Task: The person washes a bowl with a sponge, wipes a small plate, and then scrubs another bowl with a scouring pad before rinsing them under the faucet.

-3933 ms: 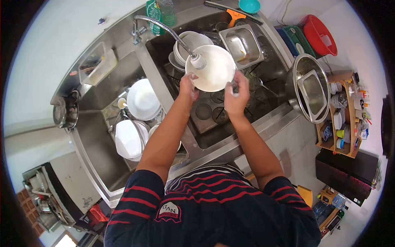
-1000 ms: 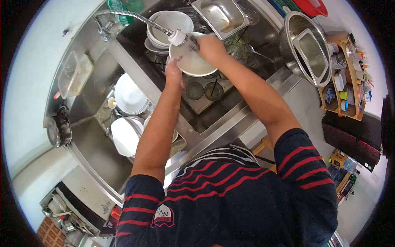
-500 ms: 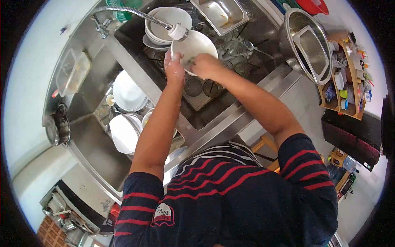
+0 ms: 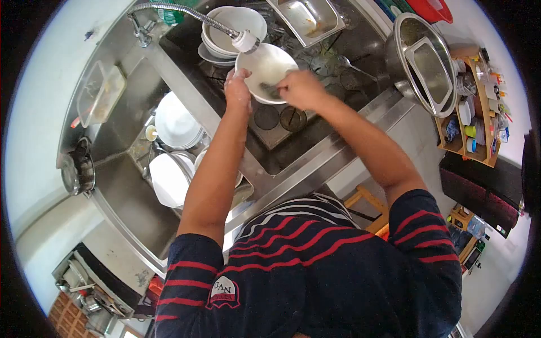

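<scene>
A white bowl point(image 4: 265, 65) is tilted under the spray head point(image 4: 245, 41) of the tap, over the right sink basin. My left hand point(image 4: 238, 90) grips the bowl's left rim, with the thumb on the inside edge. At the bowl's right side, my right hand point(image 4: 301, 90) is closed on a dark scrubber point(image 4: 271, 90) that touches the inner wall; part of it is hidden by the fingers. White bowls point(image 4: 234, 25) are stacked behind the held bowl. Glasses point(image 4: 293, 118) stand in the basin below it.
White plates point(image 4: 177, 121) and dishes point(image 4: 169, 180) lie in the left basin. A steel tray point(image 4: 307, 19) rests at the right basin's back edge. On the right is a large steel bowl point(image 4: 403, 53) with another tray in it. A pot point(image 4: 79, 172) sits at the far left.
My right hand has moved right, from the bowl's lower middle to its right rim, and the dark scrubber shows more clearly. My left hand still holds the bowl in nearly the same place.
</scene>
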Demonstrator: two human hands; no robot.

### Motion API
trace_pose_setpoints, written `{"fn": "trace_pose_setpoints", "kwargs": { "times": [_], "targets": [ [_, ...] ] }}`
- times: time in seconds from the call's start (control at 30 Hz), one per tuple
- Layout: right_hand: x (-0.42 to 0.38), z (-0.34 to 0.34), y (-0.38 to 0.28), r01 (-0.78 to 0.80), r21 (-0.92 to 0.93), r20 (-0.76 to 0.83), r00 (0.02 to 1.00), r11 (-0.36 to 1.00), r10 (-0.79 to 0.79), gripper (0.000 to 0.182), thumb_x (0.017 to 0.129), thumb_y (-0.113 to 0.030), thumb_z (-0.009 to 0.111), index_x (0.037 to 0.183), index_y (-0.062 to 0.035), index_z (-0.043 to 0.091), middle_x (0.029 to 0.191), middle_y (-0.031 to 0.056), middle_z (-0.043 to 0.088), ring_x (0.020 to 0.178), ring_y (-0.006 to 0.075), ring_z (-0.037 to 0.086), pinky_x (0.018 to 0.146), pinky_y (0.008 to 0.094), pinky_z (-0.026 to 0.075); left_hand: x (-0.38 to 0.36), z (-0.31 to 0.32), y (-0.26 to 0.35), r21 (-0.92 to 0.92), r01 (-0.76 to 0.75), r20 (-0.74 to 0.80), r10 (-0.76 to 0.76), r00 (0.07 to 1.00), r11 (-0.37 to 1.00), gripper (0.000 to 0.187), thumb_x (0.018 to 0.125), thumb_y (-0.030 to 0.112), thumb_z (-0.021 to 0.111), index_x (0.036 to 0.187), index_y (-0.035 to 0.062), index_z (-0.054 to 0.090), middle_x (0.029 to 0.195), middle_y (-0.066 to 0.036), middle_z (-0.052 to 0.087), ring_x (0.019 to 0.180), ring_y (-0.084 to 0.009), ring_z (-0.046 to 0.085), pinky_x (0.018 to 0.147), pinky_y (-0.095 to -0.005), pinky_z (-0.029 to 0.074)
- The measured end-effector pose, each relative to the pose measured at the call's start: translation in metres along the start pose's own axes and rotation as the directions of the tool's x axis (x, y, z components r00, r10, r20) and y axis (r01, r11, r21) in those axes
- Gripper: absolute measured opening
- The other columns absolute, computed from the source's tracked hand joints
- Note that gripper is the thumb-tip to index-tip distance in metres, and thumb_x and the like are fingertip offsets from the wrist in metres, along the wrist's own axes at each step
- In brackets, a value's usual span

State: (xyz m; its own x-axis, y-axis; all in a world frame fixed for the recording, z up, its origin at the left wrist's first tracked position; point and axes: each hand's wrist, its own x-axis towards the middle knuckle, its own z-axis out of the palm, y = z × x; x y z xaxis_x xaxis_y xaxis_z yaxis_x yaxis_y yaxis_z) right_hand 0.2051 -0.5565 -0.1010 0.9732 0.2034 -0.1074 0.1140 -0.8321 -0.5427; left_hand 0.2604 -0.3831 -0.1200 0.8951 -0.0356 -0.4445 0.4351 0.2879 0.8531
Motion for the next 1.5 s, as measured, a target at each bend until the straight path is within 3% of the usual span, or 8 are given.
{"fn": "trace_pose_setpoints", "kwargs": {
  "times": [0.1,0.23,0.3,0.4,0.57,0.67,1.43,1.5],
  "targets": [
    [-0.004,-0.018,-0.005,-0.008,-0.251,0.086,0.996,0.968,0.031,0.022,0.079,-0.024,0.056,0.085,-0.014,0.075,0.088,0.0167,0.067,0.087,0.0375,0.063,0.086,0.0493,0.047,-0.004,0.013,0.001,0.001,0.054,0.04,-0.054,0.998,0.999,0.039,0.075,0.012,0.058,0.112,-0.0003,0.059,0.097,-0.013,0.062,0.086,-0.0261,0.059,0.077,-0.0397,0.049],
    [-0.026,0.006,-0.026,0.198,0.326,-0.103,0.979,0.924,-0.174,0.044,0.085,-0.041,0.06,0.096,0.0005,0.07,0.108,0.0179,0.063,0.104,0.0351,0.059,0.092,0.044,0.045,0.005,0.005,0.004,-0.024,0.199,-0.021,-0.199,0.98,0.98,0.033,0.076,0.015,0.058,0.105,-0.0004,0.06,0.094,-0.012,0.062,0.083,-0.0269,0.06,0.076,-0.0414,0.049],
    [-0.035,-0.009,-0.018,0.233,0.287,0.014,0.969,0.929,-0.248,0.062,0.084,-0.049,0.062,0.112,0.007,0.06,0.116,0.0199,0.057,0.11,0.0343,0.056,0.094,0.0432,0.043,0.003,0.004,0.006,-0.032,0.227,0.025,-0.226,0.974,0.973,0.032,0.076,0.016,0.058,0.103,-0.0006,0.06,0.094,-0.012,0.062,0.083,-0.0267,0.06,0.075,-0.042,0.049],
    [-0.028,-0.014,0.005,0.343,-0.276,0.082,0.939,0.898,-0.334,0.053,0.086,-0.03,0.064,0.129,-0.002,0.05,0.109,0.0181,0.06,0.104,0.0352,0.059,0.089,0.0441,0.048,-0.004,0.012,0.016,0.049,0.286,-0.052,-0.283,0.958,0.957,0.031,0.077,0.018,0.059,0.103,0.0001,0.061,0.095,-0.012,0.061,0.084,-0.0261,0.06,0.075,-0.0427,0.049],
    [-0.016,-0.009,-0.01,0.348,-0.234,0.176,0.933,0.908,-0.313,0.04,0.082,-0.019,0.063,0.121,-0.0078,0.057,0.093,0.0143,0.065,0.087,0.0358,0.064,0.077,0.0475,0.051,-0.002,0.011,0.016,-0.214,0.293,0.108,-0.275,0.955,0.932,0.037,0.08,0.026,0.059,0.109,0.0033,0.057,0.1,-0.011,0.064,0.093,-0.0284,0.061,0.084,-0.0427,0.048],
    [-0.009,-0.004,-0.022,0.273,-0.186,0.089,0.961,0.944,-0.261,0.033,0.08,-0.015,0.061,0.113,-0.0093,0.062,0.086,0.0135,0.065,0.081,0.0356,0.065,0.073,0.0487,0.051,-0.004,0.011,-0.012,0.119,0.223,0.075,-0.233,0.97,0.968,0.037,0.079,0.026,0.056,0.109,0.0033,0.056,0.096,-0.012,0.063,0.088,-0.0279,0.062,0.079,-0.0409,0.051],
    [-0.02,-0.009,-0.037,0.326,0.082,-0.036,0.945,0.942,-0.324,0.03,0.077,-0.032,0.071,0.102,-0.0148,0.069,0.084,0.0134,0.065,0.083,0.0341,0.064,0.077,0.0471,0.049,-0.02,0.01,0.013,-0.083,0.402,0.015,-0.402,0.915,0.912,0.041,0.076,0.024,0.058,0.108,-0.002,0.056,0.097,-0.016,0.06,0.084,-0.0289,0.062,0.069,-0.0401,0.051],
    [-0.021,-0.02,-0.011,0.41,-0.179,0.036,0.911,0.894,-0.411,0.032,0.075,-0.031,0.073,0.103,-0.016,0.069,0.084,0.0101,0.065,0.081,0.0329,0.064,0.076,0.0464,0.049,-0.018,0.0,0.028,-0.162,0.354,0.078,-0.346,0.935,0.921,0.039,0.077,0.024,0.056,0.106,-0.0017,0.056,0.096,-0.016,0.06,0.083,-0.0285,0.061,0.07,-0.0398,0.051]
  ]
}}
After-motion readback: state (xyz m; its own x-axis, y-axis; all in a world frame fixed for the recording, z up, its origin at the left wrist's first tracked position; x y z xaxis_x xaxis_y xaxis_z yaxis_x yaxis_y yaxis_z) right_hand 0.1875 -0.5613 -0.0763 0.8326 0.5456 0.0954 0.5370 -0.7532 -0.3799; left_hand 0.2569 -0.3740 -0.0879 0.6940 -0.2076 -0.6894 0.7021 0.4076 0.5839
